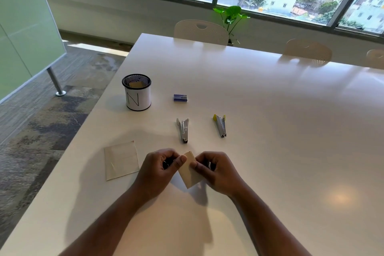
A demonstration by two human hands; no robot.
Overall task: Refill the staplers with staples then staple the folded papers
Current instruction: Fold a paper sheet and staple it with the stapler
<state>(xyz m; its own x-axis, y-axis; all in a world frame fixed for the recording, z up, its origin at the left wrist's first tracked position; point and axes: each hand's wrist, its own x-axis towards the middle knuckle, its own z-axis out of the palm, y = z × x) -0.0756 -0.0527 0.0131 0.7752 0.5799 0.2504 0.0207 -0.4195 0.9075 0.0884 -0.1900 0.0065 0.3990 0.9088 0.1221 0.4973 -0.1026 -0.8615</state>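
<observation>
A small folded tan paper [190, 172] is held above the white table [270, 131]. My left hand [162, 169] pinches its left edge and my right hand [216, 169] pinches its right edge. Beyond the hands lie two grey staplers: one [183, 130] straight ahead, and one with yellow parts [220, 125] to its right. A small blue staple box [180, 98] lies farther back. Another folded paper [121, 160] lies flat to the left of my left hand.
A black mesh cup [136, 94] with a white label marked N stands at the back left and has a tan piece inside. The table's left edge runs diagonally near the flat paper. White chairs [200, 31] stand along the far side.
</observation>
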